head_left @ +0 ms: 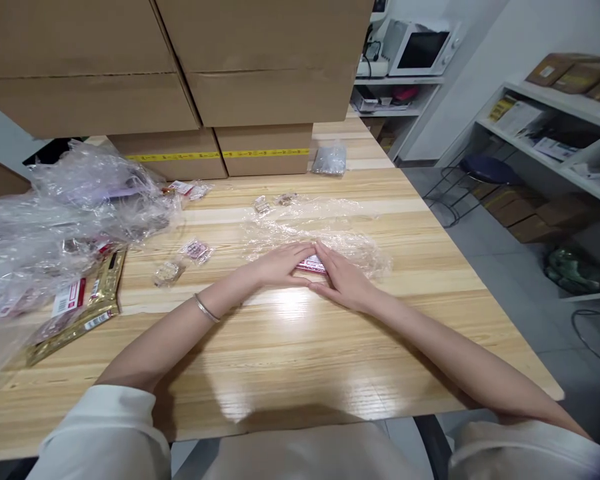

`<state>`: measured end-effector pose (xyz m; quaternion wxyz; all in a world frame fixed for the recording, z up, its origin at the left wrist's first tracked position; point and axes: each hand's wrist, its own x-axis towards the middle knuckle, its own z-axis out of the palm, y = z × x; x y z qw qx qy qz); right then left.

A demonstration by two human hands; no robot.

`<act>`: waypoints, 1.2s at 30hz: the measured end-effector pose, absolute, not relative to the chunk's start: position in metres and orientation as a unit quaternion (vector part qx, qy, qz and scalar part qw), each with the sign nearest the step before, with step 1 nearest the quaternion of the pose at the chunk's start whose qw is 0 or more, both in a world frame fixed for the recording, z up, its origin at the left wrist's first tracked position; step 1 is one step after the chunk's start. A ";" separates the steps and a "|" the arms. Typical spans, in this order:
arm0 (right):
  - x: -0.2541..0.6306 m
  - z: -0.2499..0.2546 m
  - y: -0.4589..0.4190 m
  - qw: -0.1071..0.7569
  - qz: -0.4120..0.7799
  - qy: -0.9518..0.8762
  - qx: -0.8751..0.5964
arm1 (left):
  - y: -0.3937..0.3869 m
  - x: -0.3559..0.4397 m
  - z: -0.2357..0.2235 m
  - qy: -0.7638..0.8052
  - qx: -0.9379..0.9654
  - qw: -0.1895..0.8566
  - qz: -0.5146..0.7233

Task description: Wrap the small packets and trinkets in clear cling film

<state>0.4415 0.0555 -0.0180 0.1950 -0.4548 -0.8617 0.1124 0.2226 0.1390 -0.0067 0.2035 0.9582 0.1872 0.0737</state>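
Both my hands meet at the middle of the wooden table (pixel 290 347). My left hand (pixel 275 267) and my right hand (pixel 343 280) lie with fingers pressed together around a small red and white packet (pixel 311 265), fingertips touching above it. The packet rests at the near edge of a crumpled clear plastic bag (pixel 325 237). A silver bracelet (pixel 207 309) sits on my left wrist.
Several small clear packets (pixel 196 251) lie scattered left of my hands. A heap of clear plastic wrap (pixel 65 213) and gold-edged packs (pixel 80 310) fill the left side. Stacked cardboard boxes (pixel 220 87) stand at the back. White shelves (pixel 555 127) and a stool (pixel 485 170) stand right.
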 end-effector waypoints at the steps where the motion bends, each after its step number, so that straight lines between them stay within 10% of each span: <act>1: 0.444 -0.023 0.057 0.184 0.128 -0.858 -0.461 | 0.145 0.218 -0.011 0.194 0.955 0.215 0.062; 27: 0.494 -0.025 0.044 0.133 0.052 -0.900 -0.411 | 0.040 0.099 -0.003 0.396 0.918 0.002 -0.007; 36: 0.504 -0.023 0.029 0.182 0.089 -0.914 -0.350 | 0.067 0.063 -0.001 0.335 0.885 0.304 0.112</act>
